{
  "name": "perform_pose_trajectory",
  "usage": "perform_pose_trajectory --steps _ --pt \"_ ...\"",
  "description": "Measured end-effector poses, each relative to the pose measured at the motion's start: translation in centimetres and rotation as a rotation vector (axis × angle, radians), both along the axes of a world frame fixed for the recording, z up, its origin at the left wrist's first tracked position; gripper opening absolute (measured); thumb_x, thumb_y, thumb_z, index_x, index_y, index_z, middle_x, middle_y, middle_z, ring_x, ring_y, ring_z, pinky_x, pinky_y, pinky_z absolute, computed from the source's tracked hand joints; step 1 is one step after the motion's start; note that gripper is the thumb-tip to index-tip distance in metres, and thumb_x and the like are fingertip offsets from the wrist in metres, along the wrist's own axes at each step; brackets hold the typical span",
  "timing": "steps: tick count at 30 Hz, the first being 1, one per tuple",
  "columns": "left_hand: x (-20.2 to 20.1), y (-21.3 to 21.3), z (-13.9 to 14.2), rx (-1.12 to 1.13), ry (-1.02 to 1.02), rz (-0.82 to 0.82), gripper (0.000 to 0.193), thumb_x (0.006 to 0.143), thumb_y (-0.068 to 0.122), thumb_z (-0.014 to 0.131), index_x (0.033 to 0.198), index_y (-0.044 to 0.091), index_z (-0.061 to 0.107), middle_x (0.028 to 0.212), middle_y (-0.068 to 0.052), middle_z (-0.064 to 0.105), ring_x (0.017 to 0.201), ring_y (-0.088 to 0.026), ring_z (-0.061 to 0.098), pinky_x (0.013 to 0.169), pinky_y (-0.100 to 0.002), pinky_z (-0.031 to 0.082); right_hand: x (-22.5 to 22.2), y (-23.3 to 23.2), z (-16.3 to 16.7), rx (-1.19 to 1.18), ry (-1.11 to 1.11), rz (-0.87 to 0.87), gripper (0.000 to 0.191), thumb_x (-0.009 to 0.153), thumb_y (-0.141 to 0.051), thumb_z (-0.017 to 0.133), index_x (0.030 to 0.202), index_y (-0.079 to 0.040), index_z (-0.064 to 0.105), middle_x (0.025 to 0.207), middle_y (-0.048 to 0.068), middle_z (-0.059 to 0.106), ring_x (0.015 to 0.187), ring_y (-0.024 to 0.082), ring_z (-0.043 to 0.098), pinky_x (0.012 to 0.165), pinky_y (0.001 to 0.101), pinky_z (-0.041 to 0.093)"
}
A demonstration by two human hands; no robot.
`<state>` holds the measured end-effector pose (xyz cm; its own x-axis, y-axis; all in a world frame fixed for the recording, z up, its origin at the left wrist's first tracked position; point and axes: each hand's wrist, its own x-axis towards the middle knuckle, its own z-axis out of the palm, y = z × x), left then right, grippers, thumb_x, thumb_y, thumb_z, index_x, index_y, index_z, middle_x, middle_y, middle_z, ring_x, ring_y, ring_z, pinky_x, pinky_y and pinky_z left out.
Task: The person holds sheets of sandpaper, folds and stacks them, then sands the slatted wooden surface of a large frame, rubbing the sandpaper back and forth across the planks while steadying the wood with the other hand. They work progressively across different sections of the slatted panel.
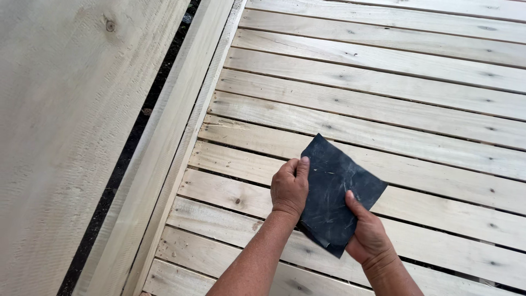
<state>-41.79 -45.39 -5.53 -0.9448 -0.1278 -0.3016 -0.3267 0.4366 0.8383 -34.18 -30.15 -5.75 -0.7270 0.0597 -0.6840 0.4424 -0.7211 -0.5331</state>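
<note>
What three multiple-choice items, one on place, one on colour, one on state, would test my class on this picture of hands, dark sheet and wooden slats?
1. Where is the dark sheet?
A. flat on the slats
B. held above the slats
C. on the wide plank

2. What colour is the sheet?
A. dark blue-black
B. red
C. yellow

3. How is it held?
A. left hand only
B. right hand only
C. both hands

Key: 1 B, it is lifted over the slats; 2 A, dark with pale scuffs; 3 C, left hand and right hand each grip an edge.

Pale slatted wooden frame [383,104] beside a broad plank [60,137], perhaps plywood.
</note>
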Motion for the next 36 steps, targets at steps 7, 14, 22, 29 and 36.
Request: perform_pose_trajectory --steps 7,14,22,29,36 --pt "0.5 -1.1 -2.1 -0.129 0.221 0.025 0.018 0.097 0.031 0.061 0.101 0.014 0.063 0.086 -0.001 0.067 0.078 -0.014 0.065 0.066 -0.033 0.056 -0.8 -0.5 -0.6 0.082 0.033 -0.077 0.043 0.099 -0.024 0.057 0.134 0.002 0.054 0.121 0.017 0.069 0.108 0.029 0.070 0.093 0.0480 0.059" --pt "0.0 -5.6 -0.2 -0.348 0.034 -0.104 0.022 0.099 0.038 0.062 0.095 0.017 0.067 0.089 0.000 0.067 0.073 -0.014 0.060 0.070 -0.035 0.057 -1.8 2.7 -2.5 0.175 0.028 -0.053 0.043 0.096 -0.021 0.063 0.132 0.003 0.057 0.124 0.013 0.069 0.109 0.027 0.070 0.101 0.0451 0.057" --pt "-2.1 -15.2 -0.1 -1.044 0.226 -0.515 0.090 0.081 0.064 0.058 0.148 0.008 0.038 0.164 -0.017 0.021 0.152 -0.032 0.010 0.118 -0.054 0.001 -1.6 19.6 -4.1 2.725 0.002 0.375 0.068 0.084 -0.009 0.063 0.151 -0.010 0.054 0.149 0.010 0.055 0.144 0.022 0.054 0.112 0.0353 0.046" --pt "-3.3 -14.3 -6.9 -0.906 0.165 -0.309 0.098 0.091 0.069 0.041 0.161 0.009 0.007 0.168 -0.012 -0.001 0.154 -0.028 -0.005 0.121 -0.052 -0.004 -7.7 9.2 -7.8 2.217 0.201 0.329 0.068 0.098 -0.023 0.052 0.165 -0.018 0.040 0.170 0.015 0.035 0.157 0.040 0.027 0.119 0.0722 0.015" --pt "-2.6 -15.0 -8.1 -1.047 0.306 -0.160 0.084 0.096 0.060 0.038 0.159 0.010 0.014 0.166 -0.019 0.010 0.153 -0.032 0.007 0.120 -0.055 0.003 -15.0 -10.6 -6.3 2.200 0.775 0.680 0.068 0.082 -0.002 0.051 0.149 -0.017 0.047 0.156 0.010 0.045 0.144 0.032 0.038 0.115 0.0552 0.027"
